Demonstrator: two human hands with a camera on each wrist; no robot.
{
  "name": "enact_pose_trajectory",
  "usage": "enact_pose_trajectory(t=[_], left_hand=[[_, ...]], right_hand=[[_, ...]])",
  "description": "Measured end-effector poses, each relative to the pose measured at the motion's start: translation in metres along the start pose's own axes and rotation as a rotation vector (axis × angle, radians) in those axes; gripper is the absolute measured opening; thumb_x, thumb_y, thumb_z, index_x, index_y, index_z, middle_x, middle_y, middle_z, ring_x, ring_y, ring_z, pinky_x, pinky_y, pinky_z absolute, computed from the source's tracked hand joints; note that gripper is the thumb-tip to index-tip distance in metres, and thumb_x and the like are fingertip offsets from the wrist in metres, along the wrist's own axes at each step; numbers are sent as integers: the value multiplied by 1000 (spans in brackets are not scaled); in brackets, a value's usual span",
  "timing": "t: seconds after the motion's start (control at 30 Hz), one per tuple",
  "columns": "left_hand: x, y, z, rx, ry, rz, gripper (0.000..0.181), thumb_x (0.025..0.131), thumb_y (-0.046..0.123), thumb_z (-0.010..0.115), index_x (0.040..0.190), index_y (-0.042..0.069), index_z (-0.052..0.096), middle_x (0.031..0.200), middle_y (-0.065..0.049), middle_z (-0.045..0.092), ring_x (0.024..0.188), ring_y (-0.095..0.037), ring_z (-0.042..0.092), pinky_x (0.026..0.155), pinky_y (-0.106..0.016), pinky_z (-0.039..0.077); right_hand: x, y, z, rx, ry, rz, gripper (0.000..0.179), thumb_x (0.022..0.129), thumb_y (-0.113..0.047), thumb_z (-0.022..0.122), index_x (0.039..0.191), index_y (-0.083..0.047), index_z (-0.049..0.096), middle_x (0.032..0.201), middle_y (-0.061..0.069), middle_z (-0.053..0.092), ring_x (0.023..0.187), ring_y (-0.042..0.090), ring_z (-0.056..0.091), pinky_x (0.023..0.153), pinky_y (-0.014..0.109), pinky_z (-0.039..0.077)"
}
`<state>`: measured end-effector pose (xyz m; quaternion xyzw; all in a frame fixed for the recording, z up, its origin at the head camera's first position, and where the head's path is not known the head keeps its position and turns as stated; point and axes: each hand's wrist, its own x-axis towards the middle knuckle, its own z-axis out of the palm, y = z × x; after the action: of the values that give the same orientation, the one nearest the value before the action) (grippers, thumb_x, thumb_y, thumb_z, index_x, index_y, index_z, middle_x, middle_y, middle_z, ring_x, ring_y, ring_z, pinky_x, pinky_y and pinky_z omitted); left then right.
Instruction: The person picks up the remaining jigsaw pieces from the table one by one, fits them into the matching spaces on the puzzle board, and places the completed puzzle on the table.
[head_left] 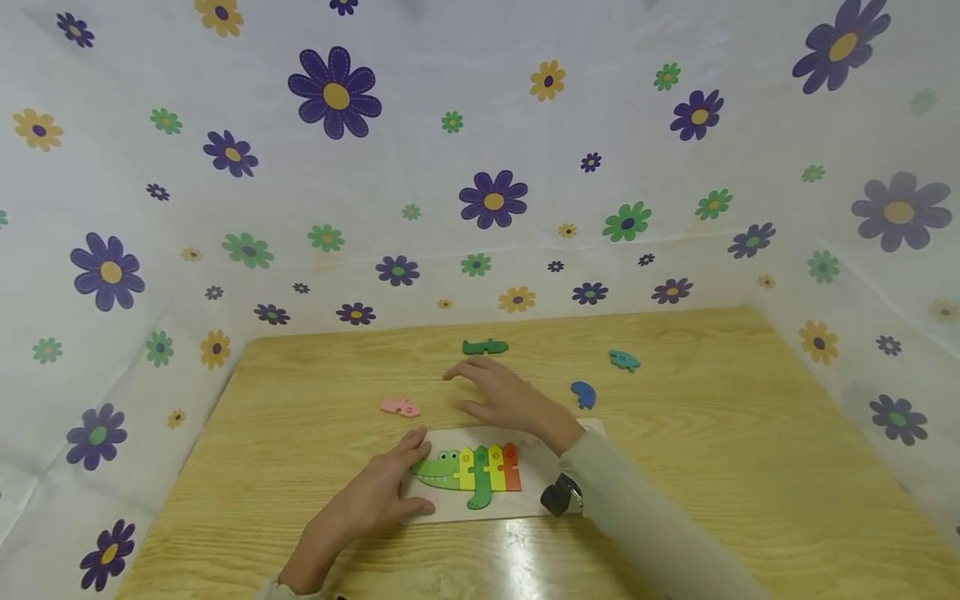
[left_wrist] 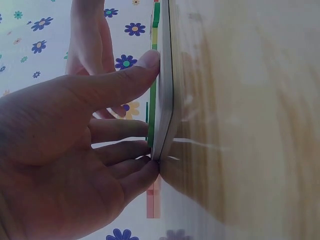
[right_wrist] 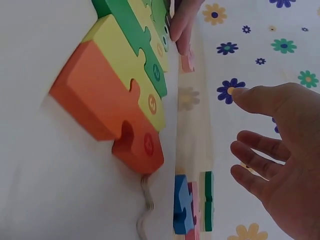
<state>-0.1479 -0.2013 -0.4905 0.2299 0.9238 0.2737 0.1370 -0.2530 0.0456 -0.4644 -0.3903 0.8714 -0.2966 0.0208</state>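
Observation:
A white puzzle board (head_left: 442,515) lies on the table with a crocodile's green head (head_left: 437,472) and several yellow, green and red body pieces joined on it. At the board's left end, my left hand (head_left: 375,492) rests with spread fingers, its thumb (left_wrist: 142,65) on the near side and the other fingertips along the end. My right hand (head_left: 510,400) hovers past the board's far edge, fingers loosely bent and holding nothing. A dark green piece (head_left: 485,347) lies just beyond it; a pink piece (head_left: 400,407) lies to its left.
To the right of my right hand are a blue curved piece (head_left: 583,395) and a teal piece (head_left: 624,360). White flowered cloth (head_left: 420,208) walls the wooden table (head_left: 720,433) at the back and sides. My right forearm crosses the board's right end.

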Motion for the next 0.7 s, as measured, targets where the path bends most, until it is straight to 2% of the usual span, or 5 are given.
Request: enact_pose_trajectory(t=[0.3, 0.7], left_hand=[[0, 1, 0, -6, 3, 12, 84, 86, 29, 86, 149, -9, 46, 165, -22, 28, 152, -40, 25, 120, -57, 28], [1, 1, 0, -13, -1, 4, 82, 85, 27, 86, 148, -9, 47, 165, -22, 27, 152, -39, 25, 120, -57, 28]], right_hand=[[16, -3, 9, 3, -4, -36, 40, 98, -13, 71, 136, -5, 61, 139, 11, 59, 133, 29, 52, 113, 45, 45], [38, -4, 22, -12, -72, 1, 39, 100, -16, 68, 137, -8, 59, 138, 10, 60, 130, 25, 54, 110, 41, 47]])
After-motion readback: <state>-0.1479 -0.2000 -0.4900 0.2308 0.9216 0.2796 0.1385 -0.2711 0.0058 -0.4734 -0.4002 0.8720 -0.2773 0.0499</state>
